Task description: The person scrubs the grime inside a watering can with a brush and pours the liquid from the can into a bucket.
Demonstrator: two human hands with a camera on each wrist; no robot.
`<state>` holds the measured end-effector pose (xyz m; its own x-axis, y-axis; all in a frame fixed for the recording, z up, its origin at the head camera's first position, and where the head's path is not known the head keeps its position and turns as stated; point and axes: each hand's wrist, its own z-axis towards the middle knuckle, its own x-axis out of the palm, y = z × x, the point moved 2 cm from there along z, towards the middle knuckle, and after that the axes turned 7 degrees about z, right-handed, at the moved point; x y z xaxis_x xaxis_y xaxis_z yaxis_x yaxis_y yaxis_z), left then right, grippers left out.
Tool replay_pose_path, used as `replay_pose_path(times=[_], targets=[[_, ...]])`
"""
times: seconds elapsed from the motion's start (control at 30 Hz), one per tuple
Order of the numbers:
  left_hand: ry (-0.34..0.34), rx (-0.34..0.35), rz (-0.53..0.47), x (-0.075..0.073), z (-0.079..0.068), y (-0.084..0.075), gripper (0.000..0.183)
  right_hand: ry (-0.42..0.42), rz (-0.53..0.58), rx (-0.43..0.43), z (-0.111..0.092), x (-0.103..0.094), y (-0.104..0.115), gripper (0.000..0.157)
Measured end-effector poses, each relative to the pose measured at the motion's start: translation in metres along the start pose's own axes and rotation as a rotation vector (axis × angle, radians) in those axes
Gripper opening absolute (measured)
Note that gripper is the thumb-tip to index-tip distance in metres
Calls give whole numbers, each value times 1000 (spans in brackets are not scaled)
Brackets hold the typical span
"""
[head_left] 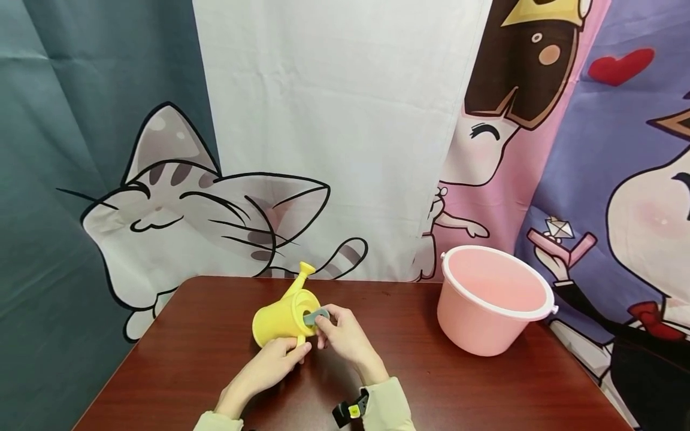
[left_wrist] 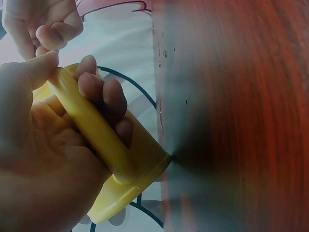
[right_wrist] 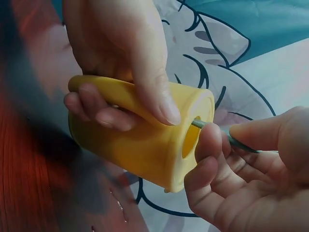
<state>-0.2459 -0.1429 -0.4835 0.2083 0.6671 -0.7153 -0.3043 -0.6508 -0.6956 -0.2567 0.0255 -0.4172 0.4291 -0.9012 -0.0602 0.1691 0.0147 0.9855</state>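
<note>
A yellow toy watering can (head_left: 276, 323) is tilted over the table, its mouth turned toward the right hand and its spout pointing up and away. My left hand (head_left: 269, 365) grips the can's handle (left_wrist: 94, 125), with the fingers wrapped round it. Between thumb and fingers, my right hand (head_left: 347, 341) pinches a flat grey-green piece (right_wrist: 244, 145). One end of that piece is inside the can's mouth, so its full shape is hidden. Whether the can's base touches the table cannot be told.
A pink bucket (head_left: 480, 329) with a white rim stands on the right of the brown wooden table (head_left: 178, 359). Behind the table hangs a cloth backdrop (head_left: 334, 120) with a cartoon cat and figures. A black strap device (head_left: 350, 410) sits at the right wrist.
</note>
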Motion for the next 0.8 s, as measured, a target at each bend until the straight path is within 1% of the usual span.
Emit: replay_pose_path(times=[0.2,0.4,0.67,0.8], targets=[[10,-10,-12,-1,-1,-1,42,19,94,39,4,-10,-12,19],[11,-17,-21,0,-3,-2,44,9,105,64,8,-20,-24,17],[4,-16,-1,0,-2,3,43,-51,200,98,5,-35,-20,18],[6,-21,-2,1,1,3,41,-54,218,119,4,-36,-17,19]])
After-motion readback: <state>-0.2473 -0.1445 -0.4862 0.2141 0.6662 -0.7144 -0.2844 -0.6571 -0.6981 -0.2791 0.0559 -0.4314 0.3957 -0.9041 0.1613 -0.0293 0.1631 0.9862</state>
